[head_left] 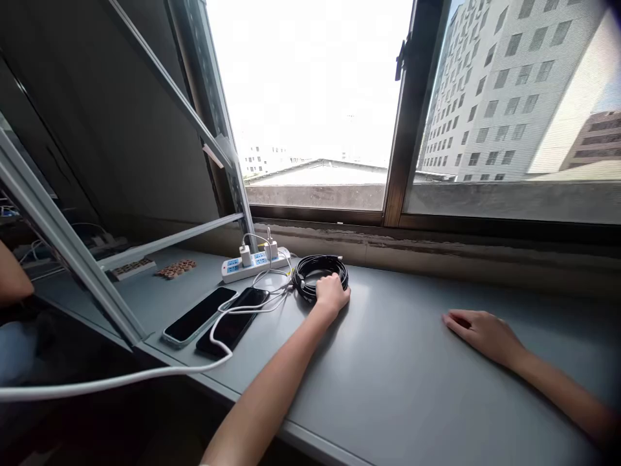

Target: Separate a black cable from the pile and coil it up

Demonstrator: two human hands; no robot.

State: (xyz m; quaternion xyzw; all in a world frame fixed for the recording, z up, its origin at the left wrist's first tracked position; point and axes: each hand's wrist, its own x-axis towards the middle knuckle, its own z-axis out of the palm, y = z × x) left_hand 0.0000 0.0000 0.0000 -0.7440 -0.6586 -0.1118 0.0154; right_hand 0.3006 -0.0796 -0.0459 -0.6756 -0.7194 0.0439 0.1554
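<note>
A coil of black cable (pixel 306 266) lies on the grey tabletop, close to the wall below the window. My left hand (pixel 332 291) is closed around the near right side of the coil, with the fingertips hidden from me. Off to the right, my right hand (pixel 488 333) rests on the table with nothing in it. Its fingers are loosely stretched out, with a gap between thumb and forefinger. Left of the coil, a white charging cable (pixel 279 292) runs close beside it.
A white power strip (pixel 233 275) with chargers stands behind two phones, one light-edged (pixel 198 317) and one black (pixel 233 323). A brown beaded mat (pixel 175 268) lies farther left. A metal shelf frame (pixel 72 239) rises at the left. Another person's arm (pixel 12 275) shows at the left edge.
</note>
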